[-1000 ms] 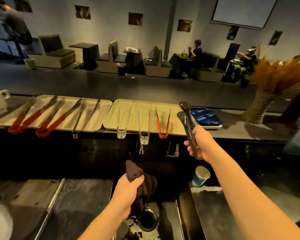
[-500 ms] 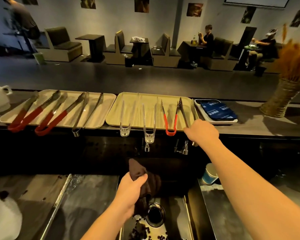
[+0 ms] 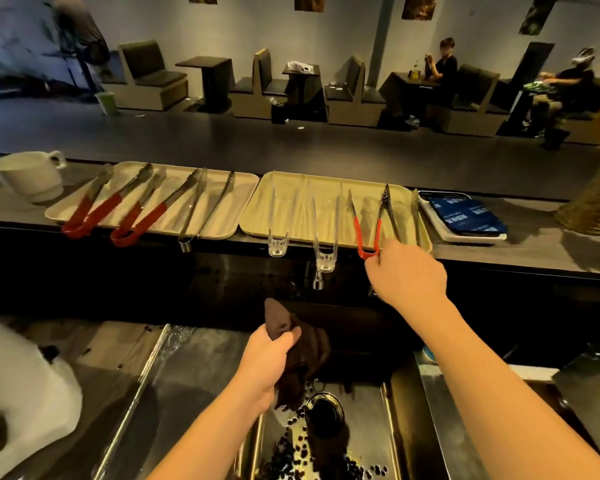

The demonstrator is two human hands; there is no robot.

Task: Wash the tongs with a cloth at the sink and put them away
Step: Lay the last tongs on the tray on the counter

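Observation:
Metal tongs (image 3: pixel 389 210) lie on the right beige tray (image 3: pixel 291 188) with their arms spread. My right hand (image 3: pixel 408 273) covers their near end at the tray's front edge. Its curled fingertips sit by the loop of the small red-handled tongs (image 3: pixel 358 227) beside them, and what it grips is hidden. My left hand (image 3: pixel 267 362) is closed around a dark brown cloth (image 3: pixel 313 344), held above the steel sink (image 3: pixel 371 427).
Two clear plastic tongs (image 3: pixel 277 220) share the right tray. The left tray (image 3: pixel 243 188) holds red-handled and metal tongs. A white jug (image 3: pixel 28 174) stands far left, a tray of blue packets (image 3: pixel 465 216) far right. Dark beads (image 3: pixel 291 455) lie around the drain. People sit in booths behind.
My right hand has brought the metal tongs down from mid-air onto the right tray, where their arms now lie spread. My left hand has kept hold of the cloth over the sink.

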